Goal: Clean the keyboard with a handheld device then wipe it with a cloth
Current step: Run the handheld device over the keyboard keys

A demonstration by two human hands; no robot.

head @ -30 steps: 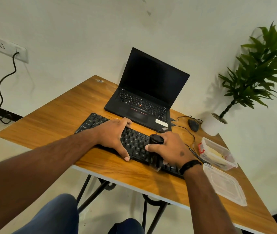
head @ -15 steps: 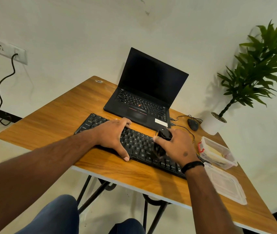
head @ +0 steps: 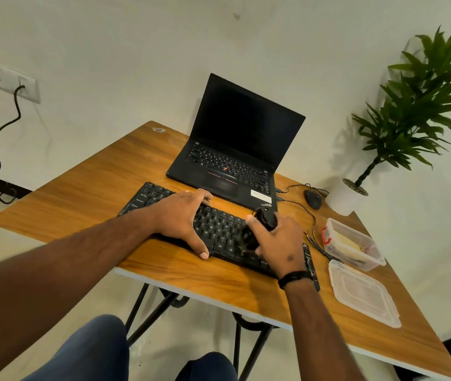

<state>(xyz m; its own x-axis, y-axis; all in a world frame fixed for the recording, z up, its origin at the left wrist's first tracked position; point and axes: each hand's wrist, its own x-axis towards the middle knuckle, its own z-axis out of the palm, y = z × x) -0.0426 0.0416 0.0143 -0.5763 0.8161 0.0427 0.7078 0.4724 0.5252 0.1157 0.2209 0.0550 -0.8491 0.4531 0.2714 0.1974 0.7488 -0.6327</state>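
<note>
My right hand (head: 279,243) covers most of the black handheld device (head: 262,224), and its lower end is a blur, so I can't tell where it meets the keys. My 2 hands hide the middle and right stretch of the keyboard (head: 219,229). The plant (head: 422,105) is cut off at the right edge. What lies in the clear box (head: 353,243) I can't make out.

A: State the keyboard (head: 219,226) condition.

B: Black, full-size, flat on the wooden worktop (head: 81,204), set diagonally just in front of the laptop (head: 235,149). The left hand (head: 183,218) rests spread across its left-centre keys.

A: And the handheld device (head: 260,226)?

B: Small, black, roughly upright. Its lower end meets the right-centre keys. The right hand (head: 282,243) grips it, fingers (head: 254,224) curled around the body.
</note>
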